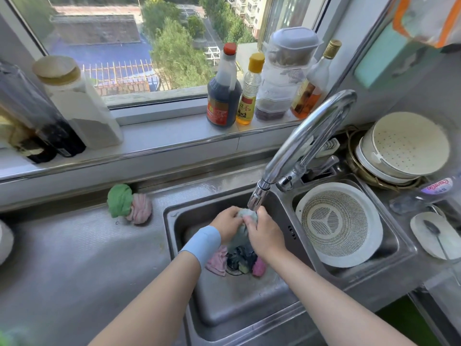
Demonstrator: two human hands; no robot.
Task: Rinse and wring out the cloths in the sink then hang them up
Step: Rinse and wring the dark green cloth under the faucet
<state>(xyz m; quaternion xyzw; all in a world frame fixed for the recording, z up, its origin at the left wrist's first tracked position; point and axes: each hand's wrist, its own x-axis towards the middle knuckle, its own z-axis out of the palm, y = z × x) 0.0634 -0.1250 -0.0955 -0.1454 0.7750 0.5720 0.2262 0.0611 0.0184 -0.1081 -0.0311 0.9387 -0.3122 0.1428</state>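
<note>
Over the steel sink (174, 236), my left hand (227, 223) and my right hand (264, 236) both grip a pale blue-green cloth (245, 218) right under the faucet spout (259, 196). The cloth's lower end hangs down between my wrists. At the sink bottom near the drain lie a pink cloth (217, 262), a dark cloth (243, 255) and a magenta cloth (259, 267). A wrung green cloth (119, 199) and a twisted pale pink cloth (141, 208) rest together on the counter left of the sink. A light blue band wraps my left wrist.
A white colander (339, 223) fills the right basin. Stacked strainer bowls (404, 148) sit behind it. Bottles (224, 88) and jars line the window sill. A spoon on a small dish (434, 233) lies far right. Steel counter (74, 258) stretches left.
</note>
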